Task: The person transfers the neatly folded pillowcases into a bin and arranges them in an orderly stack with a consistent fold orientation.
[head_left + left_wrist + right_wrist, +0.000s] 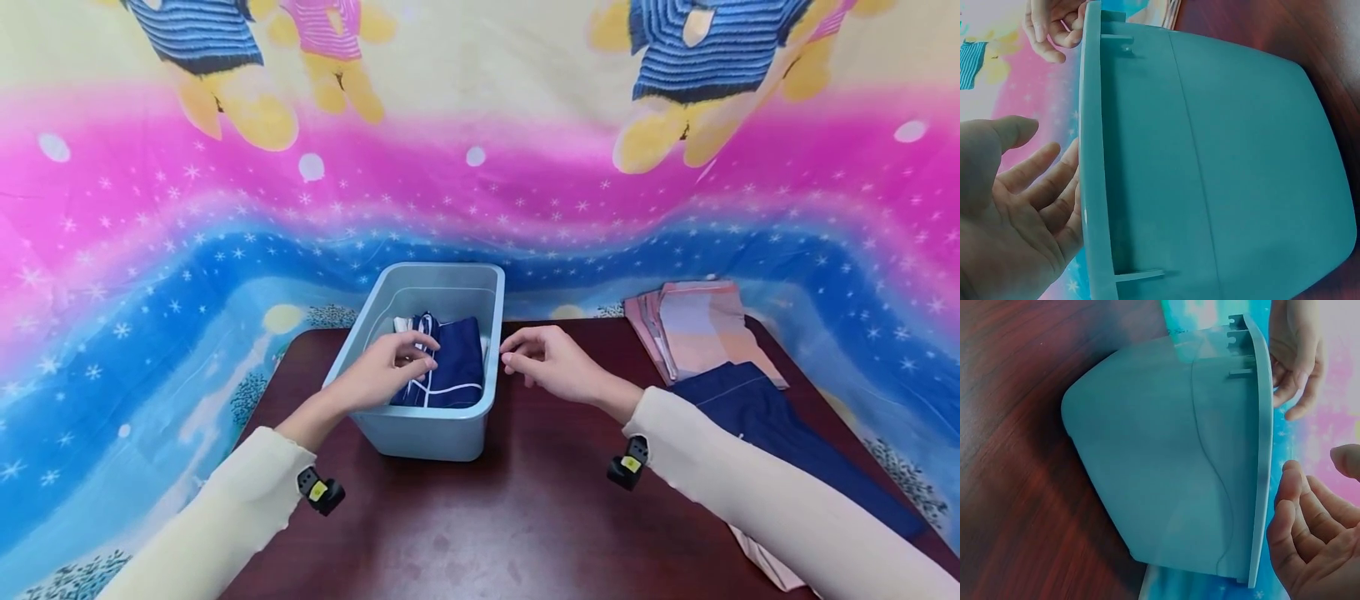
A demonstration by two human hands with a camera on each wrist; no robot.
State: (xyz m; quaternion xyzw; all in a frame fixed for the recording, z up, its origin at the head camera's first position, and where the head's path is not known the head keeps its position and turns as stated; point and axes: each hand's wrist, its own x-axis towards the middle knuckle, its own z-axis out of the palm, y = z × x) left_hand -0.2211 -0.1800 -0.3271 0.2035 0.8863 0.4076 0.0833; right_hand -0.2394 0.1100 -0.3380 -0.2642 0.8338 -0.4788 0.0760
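A light blue plastic bin (420, 433) stands on the dark red-brown table. Inside it lies folded navy clothing (459, 354) with white piping, beside some white cloth. Over the bin's left side hovers my left hand (382, 367), its fingers loosely bent with nothing between them. Just outside the right rim, my right hand (551, 360) hangs with relaxed fingers and holds nothing. Both wrist views show the bin's outer wall (1222, 162) and a hand near its rim. Whether any fingertip touches the rim I cannot tell.
On the table's right lie folded pink and pale patterned cloth (705, 321) and a navy garment (780, 433). Another pink cloth piece (765, 558) shows below the right sleeve. A printed cloth backdrop (555, 208) surrounds the table (480, 533).
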